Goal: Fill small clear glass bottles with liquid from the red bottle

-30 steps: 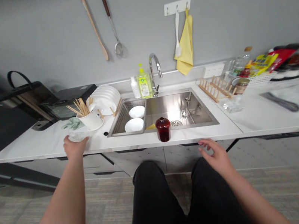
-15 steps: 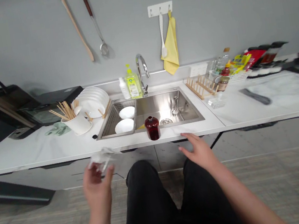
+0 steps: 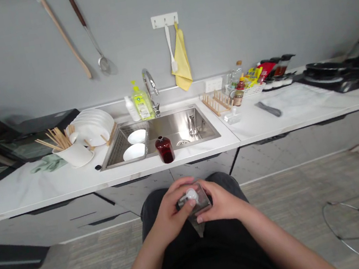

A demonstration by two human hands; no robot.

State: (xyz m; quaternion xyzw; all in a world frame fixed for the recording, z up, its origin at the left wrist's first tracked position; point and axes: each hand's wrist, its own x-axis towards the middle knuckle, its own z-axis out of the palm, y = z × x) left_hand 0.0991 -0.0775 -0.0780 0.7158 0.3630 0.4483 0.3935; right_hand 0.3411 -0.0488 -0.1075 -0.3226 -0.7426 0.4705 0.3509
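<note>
Above my lap, both hands close on a clear, square-sided container (image 3: 204, 199) with a white rounded top piece like a pump head. My left hand (image 3: 173, 206) grips it from the left, its thumb beside the white piece. From the other side, my right hand (image 3: 219, 201) wraps its right wall. The fingers cover much of the container, so its exact kind is unclear. A dark red bottle (image 3: 165, 150) with an uncapped neck stands upright at the counter's front edge, beyond my hands. Left of the sink lies a small black piece (image 3: 98, 168).
The steel sink (image 3: 212, 135) has white bowls (image 3: 134, 151) in its left side basket. Behind it are a faucet (image 3: 151, 89) and a yellow-green soap bottle (image 3: 141, 104). Plates (image 3: 96, 125) and a chopstick holder (image 3: 75, 153) stand left; a wooden rack (image 3: 217, 102) stands right.
My left hand has brought the clear container right and down over my lap. My right hand has come in from the counter edge and taken hold of it too. The view has turned right.
</note>
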